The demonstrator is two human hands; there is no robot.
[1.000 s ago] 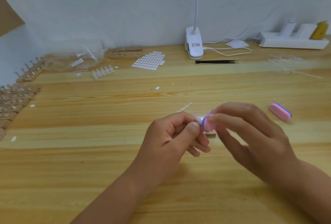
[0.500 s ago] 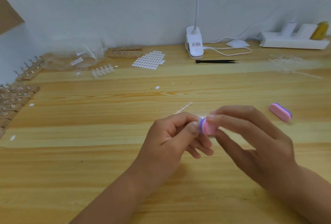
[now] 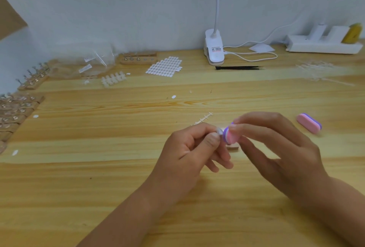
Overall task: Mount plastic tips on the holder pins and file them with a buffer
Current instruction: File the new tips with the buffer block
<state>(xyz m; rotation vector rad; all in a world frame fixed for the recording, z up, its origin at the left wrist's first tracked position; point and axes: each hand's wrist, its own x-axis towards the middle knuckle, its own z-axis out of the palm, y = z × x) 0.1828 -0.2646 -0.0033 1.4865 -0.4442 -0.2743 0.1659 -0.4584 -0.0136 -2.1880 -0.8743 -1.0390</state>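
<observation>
My left hand [image 3: 189,148] pinches a small clear plastic tip [image 3: 219,131] between thumb and forefinger above the wooden table [image 3: 98,177]. My right hand [image 3: 276,148] grips a pink and purple buffer [image 3: 229,135] and presses its purple face against the tip. Under the two hands a small wooden holder block [image 3: 233,146] peeks out; whether the tip sits on its pin is hidden. A stripped tip sprue [image 3: 203,119] lies just behind my left hand.
A second pink buffer [image 3: 309,122] lies to the right. Wooden holders with pins [image 3: 17,108] crowd the left edge, another [image 3: 138,59] stands at the back. Behind are a tip strip [image 3: 113,79], an adhesive tab sheet [image 3: 164,66], black tweezers [image 3: 239,67], a clip lamp [image 3: 214,49] and a power strip [image 3: 324,44].
Both hands stay together over the same spot. The buffer has shifted slightly back and forth against the tip; nothing was picked up or let go.
</observation>
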